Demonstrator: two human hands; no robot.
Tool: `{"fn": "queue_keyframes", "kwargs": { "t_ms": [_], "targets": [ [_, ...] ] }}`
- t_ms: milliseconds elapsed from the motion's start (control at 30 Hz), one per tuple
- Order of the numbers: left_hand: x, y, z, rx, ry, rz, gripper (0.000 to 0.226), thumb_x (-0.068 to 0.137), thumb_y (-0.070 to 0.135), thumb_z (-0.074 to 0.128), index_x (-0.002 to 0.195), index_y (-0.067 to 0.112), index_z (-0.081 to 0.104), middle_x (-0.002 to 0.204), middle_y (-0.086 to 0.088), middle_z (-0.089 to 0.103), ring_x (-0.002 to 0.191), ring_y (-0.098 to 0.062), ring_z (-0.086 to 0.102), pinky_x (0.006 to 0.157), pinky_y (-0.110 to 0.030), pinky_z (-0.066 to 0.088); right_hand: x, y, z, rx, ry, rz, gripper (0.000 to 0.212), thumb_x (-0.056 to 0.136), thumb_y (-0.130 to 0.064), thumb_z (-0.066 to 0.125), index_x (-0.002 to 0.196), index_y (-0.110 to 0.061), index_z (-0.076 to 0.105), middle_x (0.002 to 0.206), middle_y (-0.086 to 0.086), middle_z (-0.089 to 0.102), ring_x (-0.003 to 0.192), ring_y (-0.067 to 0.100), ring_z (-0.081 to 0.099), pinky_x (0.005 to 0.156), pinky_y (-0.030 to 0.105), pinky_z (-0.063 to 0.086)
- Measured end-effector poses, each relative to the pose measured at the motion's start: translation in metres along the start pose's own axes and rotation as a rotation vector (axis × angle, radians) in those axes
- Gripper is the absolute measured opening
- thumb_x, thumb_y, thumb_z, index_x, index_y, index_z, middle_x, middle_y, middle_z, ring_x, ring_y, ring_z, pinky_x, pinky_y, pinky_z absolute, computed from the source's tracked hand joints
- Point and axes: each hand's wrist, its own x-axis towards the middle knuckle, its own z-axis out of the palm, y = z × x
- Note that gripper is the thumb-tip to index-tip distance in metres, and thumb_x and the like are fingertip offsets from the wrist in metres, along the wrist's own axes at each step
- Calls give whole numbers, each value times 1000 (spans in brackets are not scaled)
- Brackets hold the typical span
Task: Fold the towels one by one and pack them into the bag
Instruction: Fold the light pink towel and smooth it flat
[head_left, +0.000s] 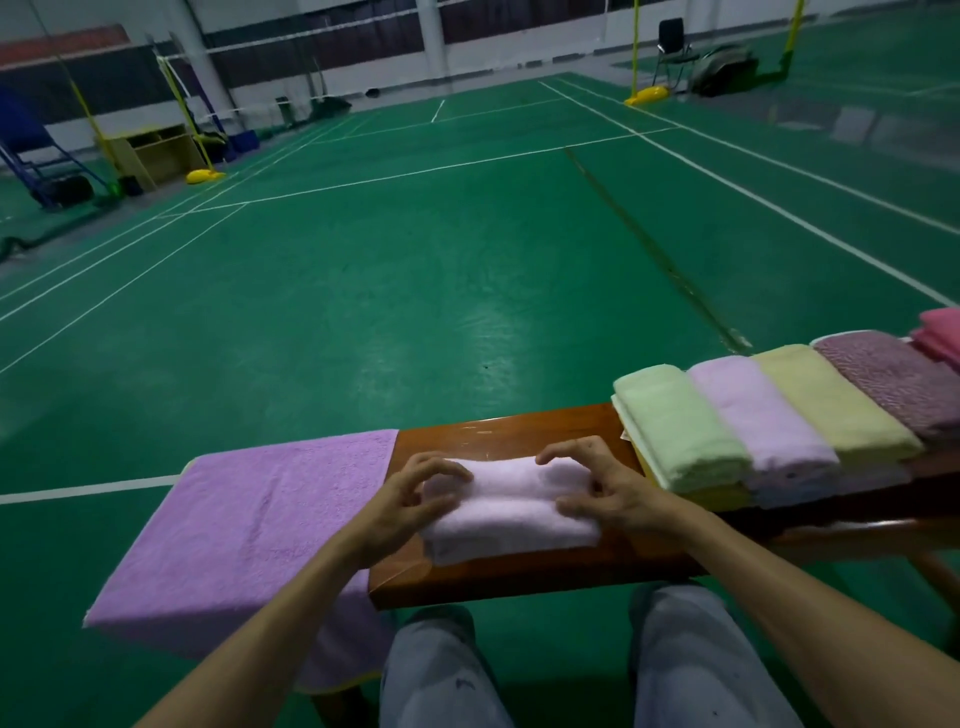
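We see both hands at work on one folded pale pink towel (511, 506), which lies between them on a wooden bench (498, 428). The left hand (410, 499) is at the towel's left end, fingers curled over its top and thumb pressed against the near side, so it grips that end. The right hand (608, 493) does the same at the other end. Its fingers arch over the far edge, and its thumb lies on the towel's upper surface, pinching the cloth. Neither hand is spread flat, and both are bent like claws around the bundle. The towel itself is a thick, short packet, with a fold line running along it from one hand to the other.

Just left of the left hand we find a purple towel (249, 530) spread out flat, covering that end of the bench and hanging over its near edge. To the right of the right hand, and a little farther from us, folded towels sit side by side in a row. Nearest the hand is a green towel (675, 421), then a lilac towel (758, 415), a yellow towel (836, 410) and a mauve towel (893, 379), with pink towels (943, 332) at the frame's edge. More folded layers show beneath this row.

Below the hands we see two knees (436, 670) in grey trousers. Beyond the hands stretches a green court floor (363, 312) with white lines.
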Motion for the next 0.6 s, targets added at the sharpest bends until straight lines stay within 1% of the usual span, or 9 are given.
{"fn": "queue_keyframes", "kwargs": {
  "t_ms": [67, 100, 167, 233, 300, 333, 400, 500, 600],
  "targets": [
    [9, 17, -1, -44, -70, -26, 32, 78, 30, 73, 108, 41, 66, 131, 10, 47, 117, 0, 50, 93, -18, 47, -11, 0, -14, 37, 12, 21, 45, 82, -37, 77, 110, -62, 51, 121, -8, 38, 110, 22, 50, 89, 19, 50],
    [14, 25, 0, -73, -107, -45, 37, 74, 29, 77, 108, 41, 66, 131, 10, 49, 115, -4, 53, 90, -21, 49, -16, 1, -21, 53, 27, 29, 47, 78, -38, 81, 111, -56, 53, 123, -9, 41, 111, 24, 51, 93, 28, 52],
    [30, 40, 5, -69, -172, -56, 45, 71, 22, 82, 109, 40, 67, 129, 9, 53, 111, -9, 57, 84, -22, 51, -27, 3, -37, 69, 65, 31, 55, 70, -39, 86, 114, -47, 55, 122, -15, 48, 110, 30, 54, 92, 46, 53],
    [51, 56, 13, -40, -227, -53, 48, 70, 19, 84, 110, 39, 67, 127, 8, 56, 110, -11, 59, 83, -22, 52, -41, 4, -54, 57, 117, 32, 57, 66, -38, 88, 111, -46, 55, 119, -20, 53, 109, 26, 55, 90, 49, 52],
    [73, 73, 22, -52, -280, -37, 50, 68, 19, 85, 112, 37, 68, 126, 6, 59, 109, -11, 61, 86, -24, 52, -53, 5, -72, 28, 189, 45, 60, 60, -46, 87, 110, -46, 55, 119, -12, 56, 105, 28, 57, 87, 50, 52],
    [89, 84, 30, -59, -315, -22, 51, 67, 18, 86, 112, 35, 68, 125, 6, 60, 108, -9, 62, 86, -24, 52, -62, 8, -85, 20, 234, 55, 61, 57, -49, 86, 110, -46, 56, 118, -8, 57, 104, 29, 57, 87, 50, 53],
    [120, 108, 46, -68, -380, 1, 52, 64, 13, 84, 112, 28, 68, 121, 6, 62, 101, -4, 64, 83, -21, 51, -79, 16, -107, 21, 316, 72, 62, 54, -52, 85, 109, -44, 57, 118, -10, 59, 105, 24, 59, 87, 48, 53],
    [171, 147, 73, -28, -505, 40, 55, 60, 22, 87, 112, 25, 69, 124, 3, 63, 106, -9, 64, 87, -24, 52, -106, 30, -137, 20, 461, 127, 63, 52, -49, 85, 107, -41, 58, 114, -16, 60, 105, 19, 59, 88, 44, 54],
    [226, 187, 106, 69, -603, 105, 52, 60, 21, 89, 108, 29, 71, 122, 5, 64, 112, -12, 61, 93, -24, 50, -132, 47, -170, -2, 631, 183, 63, 55, -36, 92, 109, -32, 60, 111, -16, 60, 101, 13, 58, 83, 26, 52]
  ]
}}
